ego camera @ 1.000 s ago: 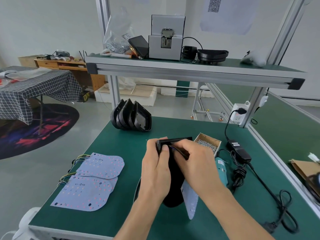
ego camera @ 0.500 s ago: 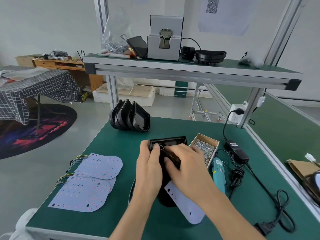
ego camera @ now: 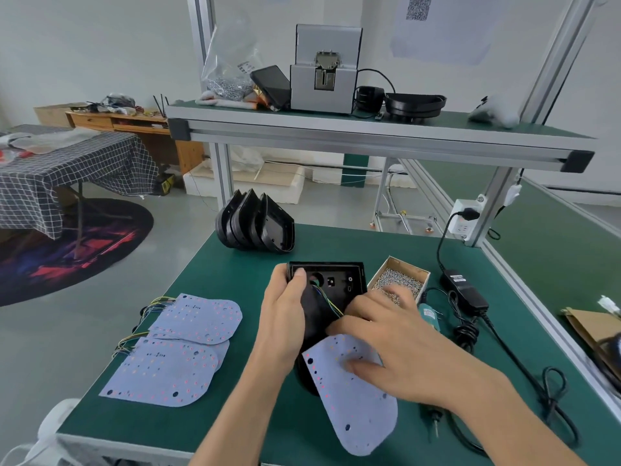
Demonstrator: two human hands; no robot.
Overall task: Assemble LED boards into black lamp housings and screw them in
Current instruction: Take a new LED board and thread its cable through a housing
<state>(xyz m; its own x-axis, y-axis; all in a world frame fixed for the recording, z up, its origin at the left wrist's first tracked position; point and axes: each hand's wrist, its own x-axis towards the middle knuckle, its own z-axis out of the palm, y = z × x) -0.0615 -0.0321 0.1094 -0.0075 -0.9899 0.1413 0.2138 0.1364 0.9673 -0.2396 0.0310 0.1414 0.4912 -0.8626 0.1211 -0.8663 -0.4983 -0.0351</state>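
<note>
Left hand (ego camera: 285, 317) grips the black housing (ego camera: 331, 284); right hand (ego camera: 386, 334), fingers spread, presses the LED board (ego camera: 356, 398), which probably needs seating before screws.

White walls (ego camera: 84, 45) and a grey floor (ego camera: 67, 331) bound the room under soft, even light. Far left of the grip stands a table under a black-and-white checked cloth (ego camera: 67, 173), over a round dark rug (ego camera: 67, 250) with red and blue patches. Behind it sits a wooden desk (ego camera: 134, 124). A paper sheet with a QR code (ego camera: 440, 28) hangs on the wall, up right of the grip.
</note>
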